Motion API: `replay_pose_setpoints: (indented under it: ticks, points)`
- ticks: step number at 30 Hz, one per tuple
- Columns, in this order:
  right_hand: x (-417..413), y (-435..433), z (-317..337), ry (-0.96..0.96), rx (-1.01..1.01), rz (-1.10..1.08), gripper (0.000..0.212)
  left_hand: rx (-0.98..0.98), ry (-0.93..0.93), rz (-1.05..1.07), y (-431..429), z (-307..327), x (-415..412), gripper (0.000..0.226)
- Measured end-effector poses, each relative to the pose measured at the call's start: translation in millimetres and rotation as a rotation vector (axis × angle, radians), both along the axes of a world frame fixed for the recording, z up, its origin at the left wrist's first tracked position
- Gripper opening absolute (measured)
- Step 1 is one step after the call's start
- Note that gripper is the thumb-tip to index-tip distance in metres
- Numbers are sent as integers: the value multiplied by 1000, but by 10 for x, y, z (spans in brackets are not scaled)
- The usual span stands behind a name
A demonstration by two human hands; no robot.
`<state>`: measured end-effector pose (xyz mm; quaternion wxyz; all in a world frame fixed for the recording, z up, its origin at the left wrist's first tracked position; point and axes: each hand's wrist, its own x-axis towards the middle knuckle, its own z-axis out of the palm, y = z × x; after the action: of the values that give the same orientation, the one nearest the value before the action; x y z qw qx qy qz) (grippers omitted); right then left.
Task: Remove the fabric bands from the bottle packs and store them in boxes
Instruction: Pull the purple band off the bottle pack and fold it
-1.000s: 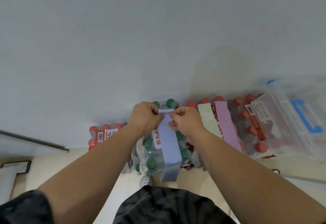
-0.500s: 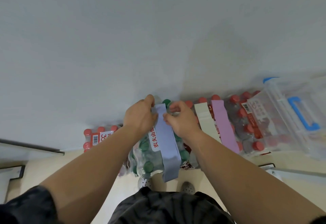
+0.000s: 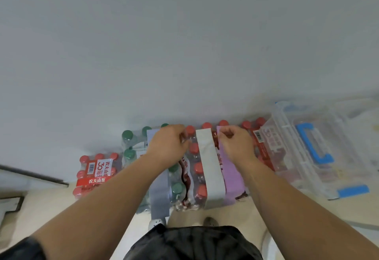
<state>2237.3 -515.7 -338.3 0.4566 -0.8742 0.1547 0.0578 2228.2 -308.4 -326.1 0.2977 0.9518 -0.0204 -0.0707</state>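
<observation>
Bands lie lengthwise over the packs, long axis running from the person toward the wall. Red-capped pack point(image 3: 198, 170) carries two: white band point(image 3: 210, 169) and purple band point(image 3: 232, 179), side by side and touching.

Left hand point(image 3: 168, 147) sits at the far end of this pack, just left of the white band, fingers curled. What it holds is hidden; cannot tell.

Right hand point(image 3: 235, 147) is at the far end of the purple band, fingers curled, seemingly pinching its edge.

White band lies between the two hands. Clear box point(image 3: 291, 157) stands beyond the right hand, so the right arm is nearer for stowing. Grey-blue band point(image 3: 159, 196) is on the green-capped pack point(image 3: 129, 153).
</observation>
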Motion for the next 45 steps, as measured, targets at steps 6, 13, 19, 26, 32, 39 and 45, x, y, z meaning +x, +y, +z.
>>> replay_pose_setpoints:
  ticks: [6, 13, 19, 26, 32, 39, 45]
  points:
    - [237, -372, -125, 70, 39, -57, 29, -9, -4, -21, -624, -85, 238, 25]
    - [433, -416, -227, 109, -81, 27, 23, 121, 50, 33, -1004, -249, 606, 30]
    - [467, -422, -312, 134, -112, 36, 18, 265, 13, -48, -1139, -334, 735, 24]
    - [394, -412, -262, 96, -97, 13, 11, 172, -34, -118, -1093, -342, 710, 13]
    - [112, -452, 113, -19, 55, -62, 10, -298, 48, -18, -934, -78, 514, 16]
    - [-555, -433, 783, -110, 196, -67, 7, -813, 281, -62, -787, 529, 50, 9]
    - [-1045, -328, 1157, -196, 327, -128, 5, -879, 241, -229, -665, 888, -239, 13]
